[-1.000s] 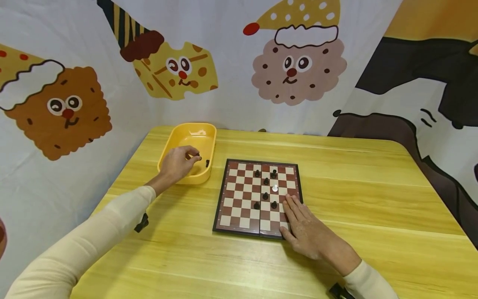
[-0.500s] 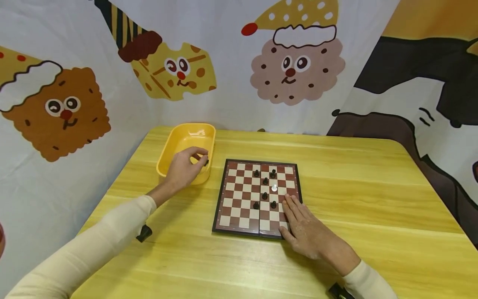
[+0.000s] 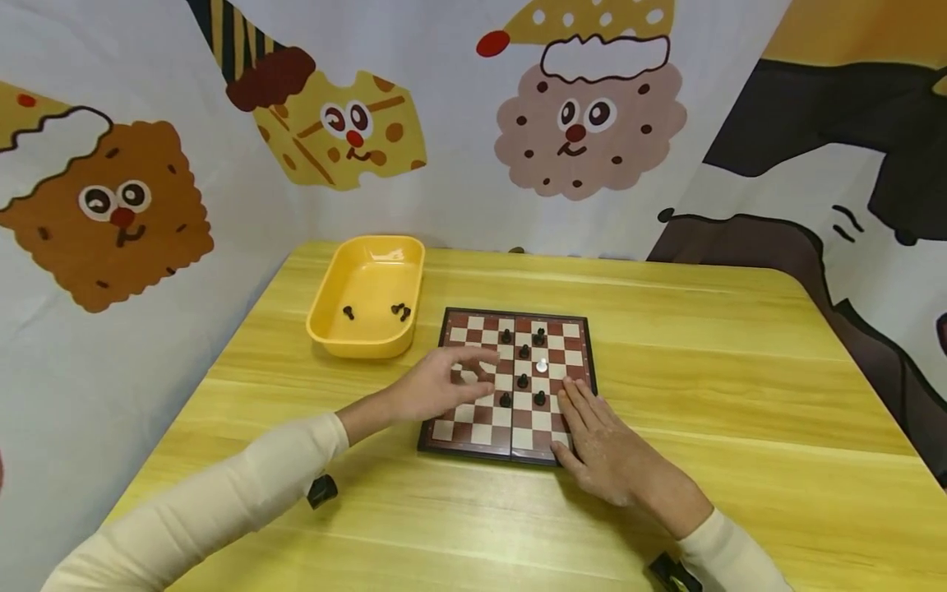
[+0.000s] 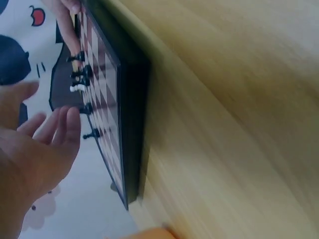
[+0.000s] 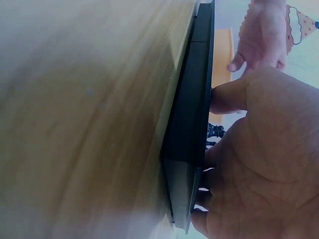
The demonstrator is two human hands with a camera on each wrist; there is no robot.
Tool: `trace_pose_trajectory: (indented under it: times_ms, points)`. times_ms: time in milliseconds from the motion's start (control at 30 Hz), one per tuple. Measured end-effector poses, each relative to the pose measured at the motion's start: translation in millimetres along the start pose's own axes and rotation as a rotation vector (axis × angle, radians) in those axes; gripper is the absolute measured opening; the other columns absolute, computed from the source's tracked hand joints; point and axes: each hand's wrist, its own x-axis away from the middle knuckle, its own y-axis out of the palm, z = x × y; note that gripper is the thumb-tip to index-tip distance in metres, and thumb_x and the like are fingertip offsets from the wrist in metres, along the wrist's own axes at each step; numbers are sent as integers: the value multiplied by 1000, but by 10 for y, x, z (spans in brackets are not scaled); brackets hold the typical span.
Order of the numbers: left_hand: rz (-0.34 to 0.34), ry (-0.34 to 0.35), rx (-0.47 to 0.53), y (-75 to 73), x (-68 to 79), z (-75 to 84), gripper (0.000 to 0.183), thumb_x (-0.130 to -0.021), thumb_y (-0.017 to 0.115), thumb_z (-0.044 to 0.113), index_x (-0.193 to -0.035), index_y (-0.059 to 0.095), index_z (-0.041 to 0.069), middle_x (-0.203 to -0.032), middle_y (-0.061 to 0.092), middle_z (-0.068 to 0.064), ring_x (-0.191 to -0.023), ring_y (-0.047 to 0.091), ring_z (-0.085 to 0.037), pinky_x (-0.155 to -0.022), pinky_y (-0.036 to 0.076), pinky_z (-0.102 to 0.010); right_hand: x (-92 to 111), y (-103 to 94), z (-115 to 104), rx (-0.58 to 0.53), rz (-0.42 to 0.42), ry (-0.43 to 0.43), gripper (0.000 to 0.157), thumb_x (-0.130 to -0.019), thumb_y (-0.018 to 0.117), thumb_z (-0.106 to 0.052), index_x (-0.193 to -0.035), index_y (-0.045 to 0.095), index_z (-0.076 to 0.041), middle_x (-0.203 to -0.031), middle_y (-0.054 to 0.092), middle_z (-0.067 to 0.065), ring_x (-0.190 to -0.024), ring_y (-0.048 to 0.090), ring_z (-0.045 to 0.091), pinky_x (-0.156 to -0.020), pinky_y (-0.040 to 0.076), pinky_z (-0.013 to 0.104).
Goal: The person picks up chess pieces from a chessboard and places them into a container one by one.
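Note:
My left hand [image 3: 440, 382] hovers over the left half of the chessboard [image 3: 466, 440], thumb and fingers parted with nothing between them. In the left wrist view its fingers [image 4: 67, 124] are near the black pieces but look apart from them. My right hand [image 3: 617, 452] rests with straight fingers on the board's right side, its thumb near the front edge. Several black chess pieces [image 3: 523, 381] stand around one white pawn [image 3: 542, 365], mostly on the board's right half.
A yellow tray [image 3: 321, 325] stands behind and left of the board, with several small black chess pieces [image 3: 348, 312] lying in it. The wooden table [image 3: 703, 345] meets a cartoon-printed cloth [image 3: 459, 197] at the back and left.
My left hand has let go of a black chess piece in the tray and moved right, over the board. The right hand and the pieces on the board have stayed put.

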Motion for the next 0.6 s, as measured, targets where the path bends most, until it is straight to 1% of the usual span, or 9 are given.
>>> trace_pose_trajectory:
  times_ms: [67, 100, 167, 300, 367, 500, 600]
  points:
    - [-78, -3, -11, 57, -16, -12, 46, -96, 74, 16, -138, 61, 4, -125, 66, -10, -94, 66, -20, -75, 58, -28, -11, -2, -2, 5, -4, -4, 71, -110, 38, -40, -155, 22, 13, -164, 11, 29, -151, 10, 44, -119, 17, 56]
    - [-101, -1, -18, 88, -25, -20, 45, -95, 75, 15, -137, 62, 4, -121, 67, -10, -101, 65, -20, -80, 57, -29, -17, -4, -1, 9, -8, -4, 71, -110, 37, -40, -155, 22, 12, -164, 11, 29, -151, 9, 44, -119, 16, 56]
    - [-107, -1, -38, 150, -35, -36, 40, -95, 76, 14, -133, 66, 5, -117, 68, -6, -98, 64, -18, -79, 56, -29, -24, -23, -8, 16, -19, -2, 71, -110, 35, -41, -156, 21, 12, -164, 10, 28, -151, 8, 43, -119, 15, 55]
    - [-35, 3, -80, 289, -50, -79, 27, -93, 77, 9, -120, 72, 6, -103, 70, -1, -85, 63, -14, -69, 55, -29, -25, -38, -13, 27, -33, 4, 71, -111, 34, -42, -156, 19, 11, -165, 8, 27, -152, 7, 41, -120, 15, 54]
    - [7, 16, -129, 343, -55, -105, 23, -92, 77, 9, -116, 74, 7, -99, 69, 2, -80, 61, -11, -67, 54, -28, -23, -36, -13, 24, -30, 4, 71, -110, 34, -42, -157, 19, 11, -165, 8, 27, -152, 7, 41, -120, 15, 54]
    - [60, 49, -212, 412, -66, -138, 17, -94, 75, 9, -111, 76, 8, -94, 69, 4, -78, 59, -7, -68, 52, -26, -12, -21, -4, 15, -21, 3, 71, -110, 35, -41, -156, 20, 11, -165, 8, 27, -152, 7, 41, -120, 15, 54]
    - [80, 67, -240, 448, -68, -156, 15, -95, 74, 10, -109, 76, 9, -99, 71, 3, -82, 60, -7, -73, 53, -27, -2, 15, 18, -2, -6, -1, 71, -110, 36, -41, -156, 21, 11, -165, 9, 27, -151, 8, 41, -120, 15, 55]
